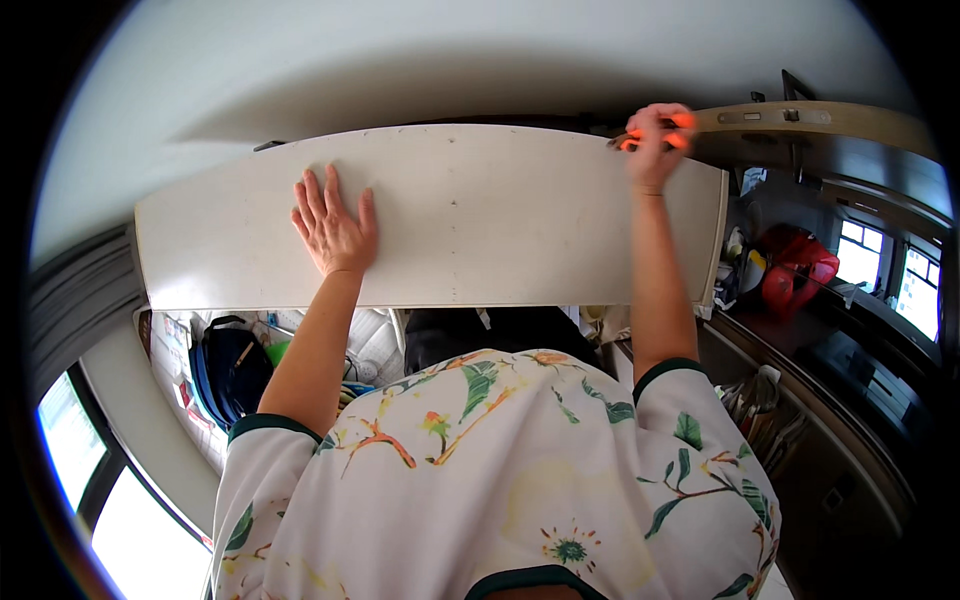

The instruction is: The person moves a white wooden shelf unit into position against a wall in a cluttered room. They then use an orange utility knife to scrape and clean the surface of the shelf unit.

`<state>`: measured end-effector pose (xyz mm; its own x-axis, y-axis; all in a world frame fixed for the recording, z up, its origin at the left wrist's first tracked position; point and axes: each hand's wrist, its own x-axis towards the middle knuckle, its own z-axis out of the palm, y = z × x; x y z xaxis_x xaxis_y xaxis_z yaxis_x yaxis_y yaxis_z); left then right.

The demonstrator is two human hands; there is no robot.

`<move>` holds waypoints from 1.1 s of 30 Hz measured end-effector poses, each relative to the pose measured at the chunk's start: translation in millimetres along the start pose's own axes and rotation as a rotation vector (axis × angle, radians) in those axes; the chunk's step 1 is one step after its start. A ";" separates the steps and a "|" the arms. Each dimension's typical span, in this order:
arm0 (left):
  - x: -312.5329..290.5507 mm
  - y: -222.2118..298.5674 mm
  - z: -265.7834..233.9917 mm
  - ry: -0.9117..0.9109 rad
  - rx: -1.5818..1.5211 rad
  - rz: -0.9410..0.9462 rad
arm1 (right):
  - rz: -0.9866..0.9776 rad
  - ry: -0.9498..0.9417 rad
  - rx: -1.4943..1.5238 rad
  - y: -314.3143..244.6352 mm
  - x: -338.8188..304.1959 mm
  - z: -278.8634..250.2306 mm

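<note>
A long pale board (pixel 540 220) with small dark marks or holes down its middle spans the space in front of me. My left hand (pixel 336 222) lies flat on its left part, fingers spread, holding nothing. Over the far right edge of the board, my right hand (pixel 656 145) is closed round what look like pliers (pixel 680 121) with orange and black handles. Their dark tip points left, close to the board's far edge. Motion smears this hand, so I cannot tell whether the tip touches the board.
A pale wall (pixel 480 50) rises just beyond the board. At the right are a wooden door-like panel (pixel 820 115), a red bag (pixel 800 265) and a dark counter. Below the board's left end sits a dark blue backpack (pixel 235 370); a window (pixel 140 520) is at the lower left.
</note>
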<state>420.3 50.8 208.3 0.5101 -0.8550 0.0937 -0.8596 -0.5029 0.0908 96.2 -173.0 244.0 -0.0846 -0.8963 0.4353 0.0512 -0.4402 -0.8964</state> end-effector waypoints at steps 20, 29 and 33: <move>-1.4 -2.5 -5.6 -0.039 -0.077 -0.070 | 0.248 -0.237 0.540 -40.2 -32.4 188.7; -2.6 -5.0 -9.8 -0.056 -0.131 -0.084 | 0.156 -0.484 0.407 -11.4 -51.3 239.0; -2.8 -5.0 -10.1 -0.063 -0.151 -0.098 | 0.086 -0.594 0.343 -18.9 -52.3 243.0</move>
<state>423.4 57.0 217.7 0.5843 -0.8114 0.0148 -0.7890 -0.5637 0.2445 341.5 -130.9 258.3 0.4888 -0.7629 0.4232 0.3533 -0.2705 -0.8956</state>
